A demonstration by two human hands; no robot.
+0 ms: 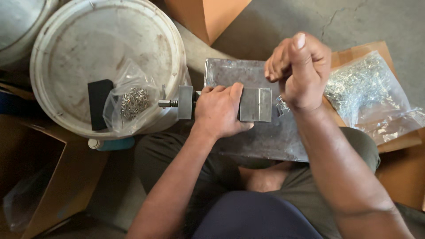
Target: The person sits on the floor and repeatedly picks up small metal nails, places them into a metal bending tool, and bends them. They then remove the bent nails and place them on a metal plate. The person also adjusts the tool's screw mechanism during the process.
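Metal block tool [254, 104], grey and rectangular, laid on a steel plate [234, 73] across the seated person's lap; threaded rod [168, 103] projected from its left end through a square end piece [185, 102]. Left hand [219, 110] closed over the middle of the tool, fingers wrapped across the top, thumb along the near edge. Right hand [299, 71] raised just above the right end of the tool, curled into a loose fist with thumb pointed up; whether anything was pinched inside, not to be told. Small bright metal parts [282, 105] seen on the plate just beside the right end of the tool, below the right hand.

To the right, on cardboard [394, 141]: clear plastic bag of shiny metal pieces [363, 86]. To the left, touching the rod's end: upturned white bucket [88, 44], bearing a smaller clear bag of metal pieces [133, 102] and a black block [99, 102]. Open cardboard box [40, 177] at lower left; concrete floor [354, 17] beyond.
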